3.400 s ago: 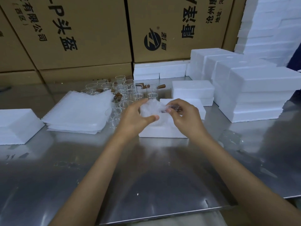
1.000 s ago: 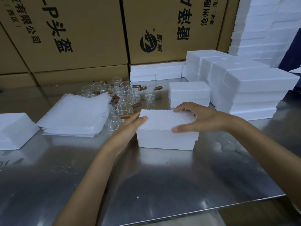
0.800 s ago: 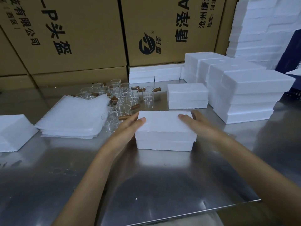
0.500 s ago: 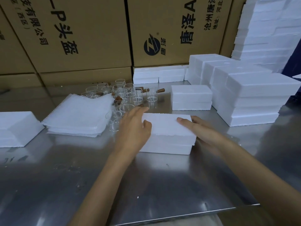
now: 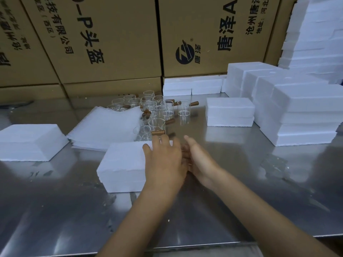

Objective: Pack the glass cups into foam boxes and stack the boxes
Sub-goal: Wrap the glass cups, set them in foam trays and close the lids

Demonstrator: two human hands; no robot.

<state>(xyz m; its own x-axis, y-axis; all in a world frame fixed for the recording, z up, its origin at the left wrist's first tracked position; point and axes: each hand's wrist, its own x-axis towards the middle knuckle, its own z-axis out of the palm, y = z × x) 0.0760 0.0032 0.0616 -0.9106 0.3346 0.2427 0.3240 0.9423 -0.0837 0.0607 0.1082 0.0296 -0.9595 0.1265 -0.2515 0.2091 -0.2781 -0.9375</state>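
In the head view, a closed foam box (image 5: pixel 128 164) lies on the steel table (image 5: pixel 241 201) at about nine o'clock from the two hands. The left hand (image 5: pixel 164 160) lies flat on the box's right end, fingers straight and spread, gripping nothing. The right hand (image 5: pixel 199 160) stands just beside the box's right end, fingers straight, holding nothing. Glass cups (image 5: pixel 156 112) cluster at twelve o'clock from the hands, with stacked foam boxes (image 5: pixel 297 112) at two o'clock.

Packing area of a warehouse, printed cardboard cartons (image 5: pixel 115 39) stacked behind a steel table (image 5: pixel 232 210), piled foam boxes (image 5: pixel 298 115)
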